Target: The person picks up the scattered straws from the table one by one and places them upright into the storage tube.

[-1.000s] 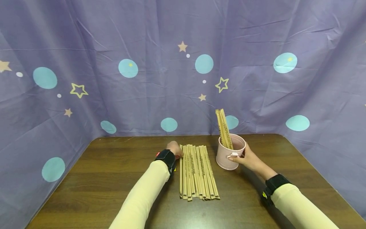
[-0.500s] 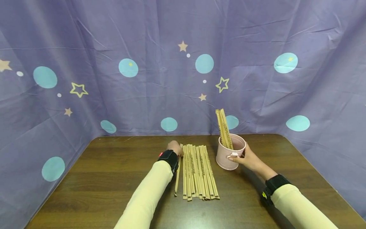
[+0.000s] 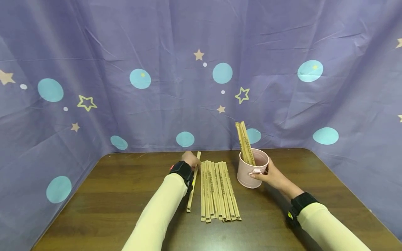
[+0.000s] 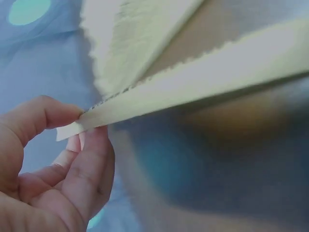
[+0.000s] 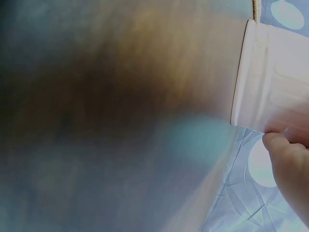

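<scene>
In the head view my left hand is at the left of a row of slim paper-wrapped straws on the table. Its thumb and fingers pinch one paper-wrapped straw near the end, plain in the left wrist view. That straw slants apart from the row, partly covered by the hand. My right hand grips the side of a small pink bucket, thumb at its handle joint. Several wrapped straws stand in the bucket, leaning left. The right wrist view shows the bucket wall and the thumb.
A brown wooden table lies under everything. Behind it hangs a purple curtain with stars and blue dots, close to the table's back edge. Black bands wrap both wrists over pale yellow sleeves.
My left hand has drawn the leftmost straw away from the row, to the left and slightly toward the back. My right hand and the bucket have stayed in place.
</scene>
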{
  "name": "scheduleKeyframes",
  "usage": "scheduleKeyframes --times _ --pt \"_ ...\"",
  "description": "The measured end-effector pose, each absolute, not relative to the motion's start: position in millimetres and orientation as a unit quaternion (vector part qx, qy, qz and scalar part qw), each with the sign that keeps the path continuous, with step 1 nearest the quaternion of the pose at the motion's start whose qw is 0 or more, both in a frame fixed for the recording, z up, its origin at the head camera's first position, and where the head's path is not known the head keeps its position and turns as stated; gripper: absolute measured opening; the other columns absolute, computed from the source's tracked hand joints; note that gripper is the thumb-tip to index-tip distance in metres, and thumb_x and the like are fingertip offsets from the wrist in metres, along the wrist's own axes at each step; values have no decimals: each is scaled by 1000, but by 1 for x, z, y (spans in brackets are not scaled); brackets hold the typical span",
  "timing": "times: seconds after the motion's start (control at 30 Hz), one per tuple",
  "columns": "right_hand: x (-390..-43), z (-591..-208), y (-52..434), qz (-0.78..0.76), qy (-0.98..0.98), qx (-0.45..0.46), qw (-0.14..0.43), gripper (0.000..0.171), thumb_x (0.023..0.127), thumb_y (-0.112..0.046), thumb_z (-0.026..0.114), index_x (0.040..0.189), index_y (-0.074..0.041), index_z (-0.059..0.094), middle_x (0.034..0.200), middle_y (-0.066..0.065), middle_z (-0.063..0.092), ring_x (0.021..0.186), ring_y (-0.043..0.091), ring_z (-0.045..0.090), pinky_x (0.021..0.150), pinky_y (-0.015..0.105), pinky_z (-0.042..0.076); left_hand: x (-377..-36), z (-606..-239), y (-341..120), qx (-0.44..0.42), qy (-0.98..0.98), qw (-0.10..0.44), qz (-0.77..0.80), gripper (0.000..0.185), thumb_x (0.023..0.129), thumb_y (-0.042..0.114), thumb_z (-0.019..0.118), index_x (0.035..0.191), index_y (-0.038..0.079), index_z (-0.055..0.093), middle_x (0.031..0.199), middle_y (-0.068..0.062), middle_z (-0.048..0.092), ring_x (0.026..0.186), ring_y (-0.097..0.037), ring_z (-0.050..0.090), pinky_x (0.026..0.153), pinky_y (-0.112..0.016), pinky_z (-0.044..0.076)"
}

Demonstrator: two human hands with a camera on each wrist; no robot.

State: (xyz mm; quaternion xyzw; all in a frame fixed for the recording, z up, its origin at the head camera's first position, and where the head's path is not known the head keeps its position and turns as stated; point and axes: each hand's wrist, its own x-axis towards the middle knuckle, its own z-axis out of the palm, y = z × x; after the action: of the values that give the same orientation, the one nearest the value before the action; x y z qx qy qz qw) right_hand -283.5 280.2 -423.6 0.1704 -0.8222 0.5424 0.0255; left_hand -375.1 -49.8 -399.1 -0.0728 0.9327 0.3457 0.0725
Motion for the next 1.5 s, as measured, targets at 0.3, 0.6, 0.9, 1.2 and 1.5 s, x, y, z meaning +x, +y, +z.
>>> scheduleKeyframes --times 0.3,0.6,0.9,1.2,1.5 --pt "-283 -418 281 536 -827 170 13 93 88 -9 80 158 -3 19 151 27 43 118 -5 48 95 7 42 -482 -395 -59 -45 856 60 511 23 75 -2 75 96 -8 69 85 -16 71 59 -22 68 69 -37 66" --pt "-283 -423 279 540 -825 165 11 93 87 -8 80 157 -1 19 150 28 42 117 -7 48 95 7 41 -414 -259 -28 60 806 14 588 22 87 -4 66 108 -5 72 94 -14 71 63 -9 61 73 -28 64" --pt "-282 -422 280 539 -825 169 19 93 87 -7 80 158 -4 19 150 27 43 118 -5 48 95 6 41 -355 -192 8 132 777 -68 611 36 96 -3 60 131 -10 62 126 -29 68 88 -18 65 80 -26 60" --pt "-281 -423 280 542 -823 172 20 94 86 -6 80 158 -1 19 150 29 42 115 -12 48 95 6 41 -346 -204 45 201 763 -92 607 34 100 1 61 133 -9 59 127 -28 67 114 -38 68 93 -36 60" --pt "-280 -420 275 539 -827 158 19 93 86 -7 80 156 1 19 149 30 43 113 -11 49 94 5 42 -336 -217 69 217 768 -87 596 33 99 2 63 130 -7 62 124 -26 70 114 -35 70 82 -20 58"
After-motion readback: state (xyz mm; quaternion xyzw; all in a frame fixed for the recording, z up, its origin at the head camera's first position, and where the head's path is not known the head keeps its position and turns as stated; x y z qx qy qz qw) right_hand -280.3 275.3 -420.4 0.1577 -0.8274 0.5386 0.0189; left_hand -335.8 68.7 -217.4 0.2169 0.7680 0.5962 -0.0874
